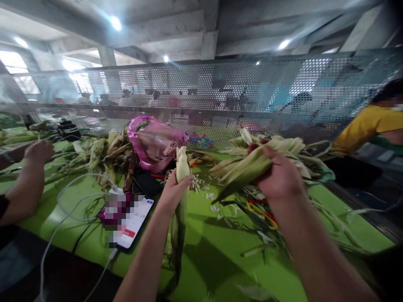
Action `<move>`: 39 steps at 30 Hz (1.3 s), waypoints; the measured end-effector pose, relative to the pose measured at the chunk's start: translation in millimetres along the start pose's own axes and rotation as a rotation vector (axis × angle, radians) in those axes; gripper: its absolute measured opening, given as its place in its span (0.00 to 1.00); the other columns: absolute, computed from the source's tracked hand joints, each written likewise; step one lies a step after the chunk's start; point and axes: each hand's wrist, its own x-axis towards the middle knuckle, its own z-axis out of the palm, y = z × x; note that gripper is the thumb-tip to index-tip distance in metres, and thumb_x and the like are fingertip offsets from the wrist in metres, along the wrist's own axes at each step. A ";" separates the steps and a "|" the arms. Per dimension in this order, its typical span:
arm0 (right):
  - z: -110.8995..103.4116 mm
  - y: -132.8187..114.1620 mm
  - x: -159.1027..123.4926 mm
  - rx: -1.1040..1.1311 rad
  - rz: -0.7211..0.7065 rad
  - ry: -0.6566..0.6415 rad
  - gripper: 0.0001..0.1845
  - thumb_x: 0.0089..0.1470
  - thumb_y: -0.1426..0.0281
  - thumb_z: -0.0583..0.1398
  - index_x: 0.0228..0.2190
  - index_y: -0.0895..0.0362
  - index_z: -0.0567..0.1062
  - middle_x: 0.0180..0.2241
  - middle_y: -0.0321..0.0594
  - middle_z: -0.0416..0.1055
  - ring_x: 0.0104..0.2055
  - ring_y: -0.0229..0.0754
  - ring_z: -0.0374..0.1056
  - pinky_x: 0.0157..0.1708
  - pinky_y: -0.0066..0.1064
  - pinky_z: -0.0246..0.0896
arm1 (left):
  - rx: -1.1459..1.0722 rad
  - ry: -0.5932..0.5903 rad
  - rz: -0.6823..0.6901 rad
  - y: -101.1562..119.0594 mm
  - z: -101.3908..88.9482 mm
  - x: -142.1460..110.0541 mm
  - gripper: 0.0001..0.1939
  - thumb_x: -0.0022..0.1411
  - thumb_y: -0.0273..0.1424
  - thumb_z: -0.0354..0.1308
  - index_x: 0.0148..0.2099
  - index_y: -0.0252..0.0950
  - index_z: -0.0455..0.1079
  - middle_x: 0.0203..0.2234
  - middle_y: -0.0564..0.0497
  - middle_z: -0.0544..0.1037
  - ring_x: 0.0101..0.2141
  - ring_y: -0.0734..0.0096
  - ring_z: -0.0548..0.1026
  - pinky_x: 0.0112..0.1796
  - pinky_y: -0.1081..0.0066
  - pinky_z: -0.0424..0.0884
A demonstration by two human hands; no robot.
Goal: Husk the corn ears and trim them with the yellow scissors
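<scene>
My left hand is closed around the lower part of a pale corn husk bundle, which stands upright with a ragged top. Below the hand, a long dark green husk strip hangs down. Raised at the right, my right hand grips a bunch of green corn husks whose tips point down to the left. Behind that hand lies a heap of pale husks. Small white scraps are scattered on the green table between my hands.
A pink plastic bag stands behind my left hand, beside dry husks. Left of my forearm lies a phone with white cables. Yellow-handled scissors lie at the right. Co-workers' arms show at both sides; a perforated metal screen runs behind.
</scene>
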 end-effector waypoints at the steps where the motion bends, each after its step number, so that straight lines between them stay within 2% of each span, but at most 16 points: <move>1: 1.3 19.5 2.2 -0.039 0.045 -0.010 0.10 0.47 0.68 0.57 0.36 0.51 0.71 0.34 0.34 0.75 0.38 0.39 0.72 0.41 0.36 0.68 | -0.014 -0.010 0.007 1.3 -0.4 -0.7 0.25 0.53 0.43 0.63 0.50 0.36 0.66 0.23 0.56 0.69 0.21 0.80 0.63 0.24 0.78 0.61; 4: -5.8 77.3 2.9 -0.270 0.172 -0.041 0.14 0.49 0.59 0.58 0.38 0.51 0.72 0.38 0.39 0.76 0.41 0.45 0.72 0.40 0.39 0.69 | -0.031 -0.072 -0.032 1.4 -0.1 -2.4 0.25 0.55 0.47 0.59 0.49 0.37 0.65 0.23 0.56 0.69 0.20 0.79 0.64 0.22 0.77 0.60; 7: -28.2 106.2 0.6 -0.487 0.224 -0.042 0.24 0.36 0.64 0.68 0.39 0.54 0.74 0.40 0.44 0.76 0.42 0.50 0.71 0.41 0.41 0.67 | -0.032 -0.157 -0.120 -4.9 1.9 -1.5 0.26 0.58 0.52 0.53 0.50 0.38 0.64 0.23 0.55 0.69 0.20 0.77 0.66 0.22 0.76 0.62; 9: -45.4 102.5 -1.0 -0.594 0.191 -0.024 0.33 0.30 0.67 0.71 0.43 0.55 0.73 0.45 0.45 0.74 0.45 0.51 0.69 0.43 0.41 0.64 | -0.024 -0.221 -0.162 -10.1 5.8 0.4 0.26 0.59 0.51 0.52 0.52 0.38 0.63 0.25 0.54 0.70 0.22 0.75 0.68 0.24 0.75 0.64; 12: -59.6 75.9 -9.6 -0.671 0.175 -0.087 0.26 0.37 0.61 0.69 0.41 0.56 0.76 0.45 0.44 0.74 0.43 0.47 0.69 0.42 0.37 0.63 | 0.027 -0.304 -0.162 -16.6 17.2 2.4 0.26 0.59 0.47 0.55 0.54 0.38 0.62 0.31 0.51 0.72 0.27 0.73 0.70 0.28 0.73 0.67; 15: -52.6 51.9 -27.8 -0.664 0.220 -0.215 0.20 0.43 0.57 0.66 0.37 0.56 0.79 0.38 0.41 0.77 0.35 0.40 0.70 0.35 0.30 0.63 | 0.079 -0.364 -0.112 -22.3 32.6 0.3 0.25 0.57 0.44 0.58 0.53 0.37 0.61 0.37 0.48 0.72 0.31 0.72 0.71 0.32 0.72 0.69; 17: -42.3 46.4 -40.1 -0.573 0.256 -0.297 0.20 0.44 0.57 0.67 0.38 0.55 0.79 0.33 0.37 0.77 0.28 0.36 0.67 0.27 0.26 0.60 | 0.099 -0.408 -0.071 -25.9 41.8 -2.9 0.27 0.56 0.43 0.60 0.54 0.37 0.60 0.40 0.47 0.72 0.34 0.71 0.71 0.34 0.72 0.70; 19: -34.1 48.0 -48.9 -0.461 0.297 -0.310 0.20 0.43 0.58 0.68 0.37 0.56 0.78 0.28 0.35 0.76 0.23 0.35 0.64 0.23 0.26 0.58 | 0.106 -0.445 -0.047 -29.1 48.0 -5.9 0.26 0.58 0.43 0.58 0.55 0.37 0.59 0.40 0.47 0.72 0.35 0.71 0.71 0.35 0.71 0.70; 23: -35.2 56.2 -54.3 -0.276 0.345 -0.234 0.17 0.38 0.63 0.71 0.33 0.56 0.78 0.27 0.36 0.76 0.26 0.38 0.69 0.29 0.29 0.65 | 0.177 -0.329 -0.037 -37.0 49.0 -3.2 0.13 0.64 0.39 0.49 0.45 0.35 0.64 0.37 0.48 0.73 0.34 0.72 0.72 0.35 0.73 0.69; 25: -43.0 57.6 -52.4 -0.222 0.336 -0.191 0.17 0.36 0.65 0.71 0.32 0.56 0.79 0.30 0.36 0.77 0.29 0.39 0.71 0.32 0.29 0.66 | 0.251 -0.250 -0.100 -43.6 43.7 4.6 0.11 0.65 0.36 0.45 0.42 0.35 0.64 0.30 0.49 0.74 0.29 0.72 0.72 0.31 0.73 0.67; 28: -56.2 55.4 -46.7 -0.202 0.311 -0.146 0.17 0.36 0.66 0.71 0.33 0.55 0.80 0.34 0.37 0.78 0.33 0.39 0.72 0.34 0.28 0.67 | 0.564 -0.179 -0.078 -52.1 31.3 19.7 0.13 0.65 0.33 0.43 0.41 0.34 0.66 0.25 0.49 0.74 0.26 0.68 0.72 0.32 0.69 0.68; 31: -64.4 50.9 -41.8 -0.208 0.283 -0.152 0.16 0.37 0.66 0.70 0.33 0.54 0.80 0.35 0.38 0.78 0.34 0.41 0.73 0.36 0.29 0.68 | 0.696 -0.124 -0.017 -49.3 22.7 27.6 0.12 0.60 0.31 0.51 0.45 0.33 0.69 0.38 0.41 0.77 0.43 0.58 0.72 0.48 0.60 0.64; 33: -65.6 48.3 -41.3 -0.196 0.286 -0.167 0.17 0.37 0.67 0.70 0.34 0.53 0.80 0.36 0.37 0.78 0.35 0.41 0.73 0.36 0.29 0.68 | 0.761 -0.125 0.092 -40.4 25.1 24.5 0.20 0.59 0.31 0.54 0.53 0.34 0.66 0.52 0.39 0.71 0.55 0.54 0.64 0.56 0.57 0.54; 35: -64.0 47.2 -43.4 -0.186 0.299 -0.194 0.18 0.38 0.67 0.70 0.36 0.53 0.80 0.36 0.37 0.78 0.35 0.41 0.73 0.37 0.30 0.68 | 0.743 -0.217 0.194 -30.7 34.6 16.0 0.24 0.62 0.39 0.51 0.58 0.35 0.64 0.58 0.39 0.66 0.60 0.54 0.58 0.59 0.57 0.49; 37: -61.2 47.6 -46.4 -0.186 0.293 -0.222 0.18 0.39 0.67 0.70 0.36 0.52 0.79 0.35 0.37 0.78 0.36 0.42 0.73 0.37 0.31 0.69 | 0.573 -0.427 0.145 -26.2 47.6 6.1 0.29 0.62 0.45 0.51 0.61 0.37 0.60 0.57 0.42 0.67 0.56 0.56 0.65 0.56 0.59 0.57; 39: -60.5 48.3 -47.5 -0.222 0.272 -0.242 0.18 0.40 0.65 0.70 0.37 0.52 0.78 0.35 0.37 0.78 0.36 0.43 0.74 0.37 0.33 0.68 | 0.478 -0.578 0.109 -30.1 58.3 -0.8 0.33 0.56 0.45 0.58 0.61 0.37 0.60 0.53 0.42 0.71 0.50 0.56 0.70 0.51 0.60 0.64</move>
